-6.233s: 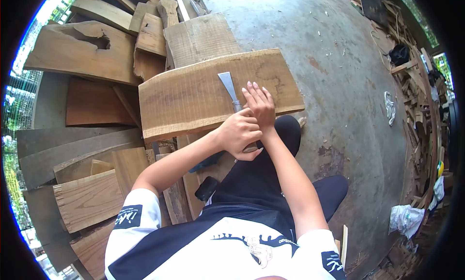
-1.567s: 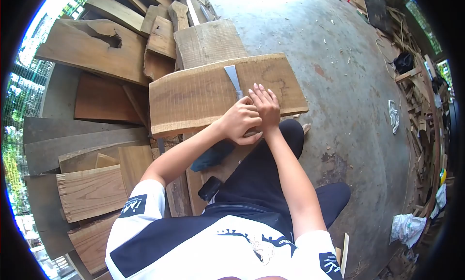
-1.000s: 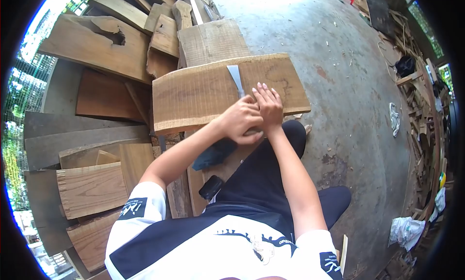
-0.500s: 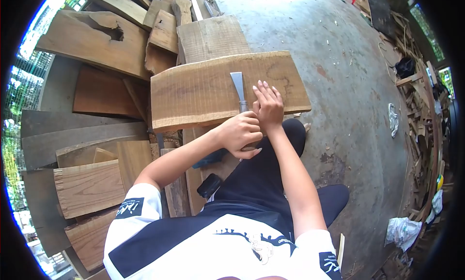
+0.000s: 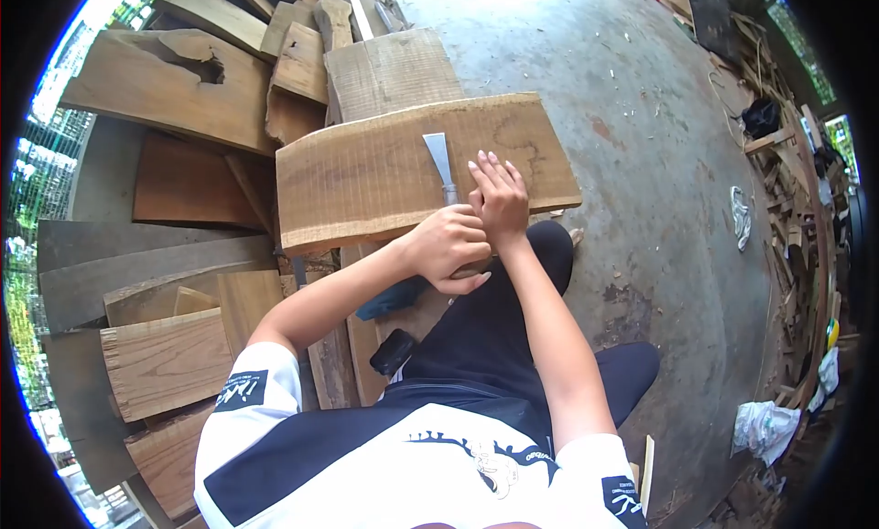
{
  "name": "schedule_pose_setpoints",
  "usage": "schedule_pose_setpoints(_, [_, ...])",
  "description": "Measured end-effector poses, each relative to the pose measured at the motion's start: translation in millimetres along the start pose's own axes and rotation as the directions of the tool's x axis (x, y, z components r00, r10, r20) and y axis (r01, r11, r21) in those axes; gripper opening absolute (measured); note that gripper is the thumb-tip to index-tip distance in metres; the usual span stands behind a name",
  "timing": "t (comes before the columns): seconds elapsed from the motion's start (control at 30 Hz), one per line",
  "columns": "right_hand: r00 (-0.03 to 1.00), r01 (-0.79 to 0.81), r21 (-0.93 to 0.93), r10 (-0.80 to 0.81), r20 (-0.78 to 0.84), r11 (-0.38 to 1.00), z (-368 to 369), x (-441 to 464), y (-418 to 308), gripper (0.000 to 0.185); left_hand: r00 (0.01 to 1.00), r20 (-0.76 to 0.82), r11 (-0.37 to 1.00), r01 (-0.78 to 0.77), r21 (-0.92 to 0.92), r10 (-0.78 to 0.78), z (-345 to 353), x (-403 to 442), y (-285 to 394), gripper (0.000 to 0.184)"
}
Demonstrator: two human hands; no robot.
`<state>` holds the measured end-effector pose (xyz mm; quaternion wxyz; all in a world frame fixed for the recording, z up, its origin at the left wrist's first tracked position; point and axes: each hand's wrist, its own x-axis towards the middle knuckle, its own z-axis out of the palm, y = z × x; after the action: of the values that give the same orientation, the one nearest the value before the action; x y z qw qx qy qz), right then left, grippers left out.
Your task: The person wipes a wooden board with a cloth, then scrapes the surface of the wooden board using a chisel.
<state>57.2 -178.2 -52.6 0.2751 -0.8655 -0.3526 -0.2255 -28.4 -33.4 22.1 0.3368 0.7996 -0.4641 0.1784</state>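
A thick wooden board lies crosswise in front of me. My left hand is closed around the handle of a chisel, at the board's near edge. The flared metal blade points away from me over the board's top face. Beside the chisel, my right hand rests on the board with its fingers stretched out, its wrist close to the left fist. Most of the chisel's handle is hidden in my left fist.
A second board lies behind the first. Several planks, one a wide board with a hole, are piled at left. A black object lies near my lap. Scrap wood and white cloth line the right of the concrete floor.
The whole view has shifted slightly, so the board sits a little further left. Both hands keep the same positions on the chisel and the board, with only slight movement.
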Motion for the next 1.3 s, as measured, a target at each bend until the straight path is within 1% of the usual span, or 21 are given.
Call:
schedule_pose_setpoints(0.03, [1.000, 0.002, 0.002, -0.002, -0.006, 1.000, 0.6, 0.0, 0.1, 0.039, 1.000, -0.025, 0.999, 0.006, -0.037, -0.007, -3.3, 0.9, -1.5, 0.032])
schedule_pose_setpoints(0.1, [1.000, 0.008, 0.007, -0.008, -0.016, 1.000, 2.5, 0.9, -1.3, 0.039, 0.998, -0.059, 0.999, 0.026, 0.041, -0.024, -3.3, -2.5, -18.4, 0.032])
schedule_pose_setpoints(0.17, [1.000, 0.013, 0.007, -0.013, -0.015, 1.000, 3.3, 1.1, -2.2, 0.039, 0.997, -0.076, 0.999, -0.003, 0.032, 0.005, 4.1, -4.3, -15.8, 0.033])
schedule_pose_setpoints(0.2, [1.000, 0.007, 0.002, -0.007, -0.014, 1.000, 2.4, 0.6, -1.5, 0.039, 0.997, -0.075, 1.000, -0.020, -0.004, 0.020, 4.5, -2.5, -6.3, 0.034])
schedule_pose_setpoints(0.23, [1.000, 0.000, 0.000, 0.000, -0.004, 1.000, 2.6, 0.1, -1.6, 0.040, 0.999, -0.032, 1.000, -0.005, -0.019, 0.004, 4.9, -2.5, 2.1, 0.035])
schedule_pose_setpoints(0.37, [1.000, 0.004, -0.004, -0.004, -0.024, 1.000, 5.6, 0.3, -2.0, 0.039, 1.000, -0.008, 0.999, -0.013, 0.032, 0.013, 20.9, -6.9, 0.3, 0.033])
schedule_pose_setpoints(0.4, [0.999, 0.007, 0.000, -0.007, -0.032, 1.000, 6.4, -0.2, -1.9, 0.039, 1.000, -0.008, 1.000, -0.010, 0.029, 0.010, 21.0, -6.7, 2.3, 0.033])
schedule_pose_setpoints(0.47, [1.000, 0.004, -0.004, -0.004, -0.026, 1.000, 5.7, -0.6, -0.1, 0.038, 0.998, -0.064, 1.000, -0.006, 0.029, 0.008, 20.6, -2.0, 2.0, 0.033])
schedule_pose_setpoints(0.6, [1.000, 0.005, -0.003, -0.005, -0.022, 1.000, 5.1, -0.2, 0.7, 0.038, 0.998, -0.053, 0.999, -0.031, 0.024, 0.032, 13.6, -1.5, -4.3, 0.033])
schedule_pose_setpoints(0.63, [0.999, 0.006, 0.008, -0.005, -0.032, 1.000, 4.8, 0.5, -0.2, 0.038, 0.999, -0.049, 0.994, 0.026, 0.111, -0.020, 10.6, -5.5, -15.0, 0.033])
schedule_pose_setpoints(0.67, [1.000, -0.005, 0.008, 0.005, -0.020, 1.000, 5.5, 0.3, -0.9, 0.039, 0.998, -0.054, 0.990, 0.018, 0.139, -0.011, 13.7, -8.8, -17.4, 0.033])
schedule_pose_setpoints(0.77, [1.000, -0.014, 0.007, 0.014, -0.003, 1.000, 2.7, -0.1, -2.0, 0.039, 0.998, -0.051, 0.999, -0.020, 0.025, 0.022, 12.3, -0.7, 4.4, 0.034])
schedule_pose_setpoints(0.8, [1.000, -0.017, 0.008, 0.017, -0.006, 1.000, 2.6, 1.0, -1.2, 0.039, 0.996, -0.084, 0.999, -0.026, 0.020, 0.028, 14.1, -0.5, 4.0, 0.034])
schedule_pose_setpoints(0.87, [1.000, -0.006, 0.009, 0.006, -0.013, 1.000, 2.9, 0.3, -1.7, 0.039, 0.996, -0.082, 0.997, -0.020, 0.070, 0.026, 12.7, -3.7, -11.7, 0.033])
schedule_pose_setpoints(0.93, [1.000, -0.010, 0.017, 0.010, 0.000, 1.000, 3.2, -0.4, -1.1, 0.039, 0.997, -0.079, 0.992, 0.025, 0.125, -0.016, 9.6, -4.6, -23.9, 0.031])
schedule_pose_setpoints(1.0, [1.000, 0.000, 0.017, 0.001, -0.008, 1.000, 3.7, -0.4, -0.2, 0.039, 0.994, -0.109, 0.996, 0.023, 0.085, -0.014, 9.1, -1.4, -17.6, 0.030])
schedule_pose_setpoints(1.03, [1.000, 0.000, 0.012, 0.000, -0.007, 1.000, 1.5, -0.2, -0.2, 0.039, 0.998, -0.060, 0.999, 0.005, 0.052, -0.002, 2.7, 3.6, -8.2, 0.030])
schedule_pose_setpoints(1.1, [1.000, -0.008, -0.022, 0.008, -0.012, 1.000, 0.5, 0.7, -2.9, 0.037, 0.999, -0.054, 1.000, 0.000, 0.012, 0.001, 5.9, 0.0, -2.6, 0.030])
schedule_pose_setpoints(1.17, [0.999, -0.012, -0.009, 0.012, -0.036, 1.000, 2.2, 1.6, -2.9, 0.037, 0.999, -0.047, 0.997, 0.029, 0.071, -0.026, 6.8, -3.7, -13.7, 0.031])
schedule_pose_setpoints(1.23, [1.000, -0.009, -0.014, 0.009, -0.016, 1.000, 1.4, -1.5, -5.4, 0.037, 0.995, -0.099, 0.988, 0.045, 0.149, -0.030, 9.6, -4.1, -21.3, 0.032])
schedule_pose_setpoints(1.3, [1.000, -0.006, -0.009, 0.006, -0.024, 1.000, 1.1, 0.7, -3.0, 0.037, 0.991, -0.129, 0.993, 0.051, 0.105, -0.037, 13.1, -1.9, -7.8, 0.032])
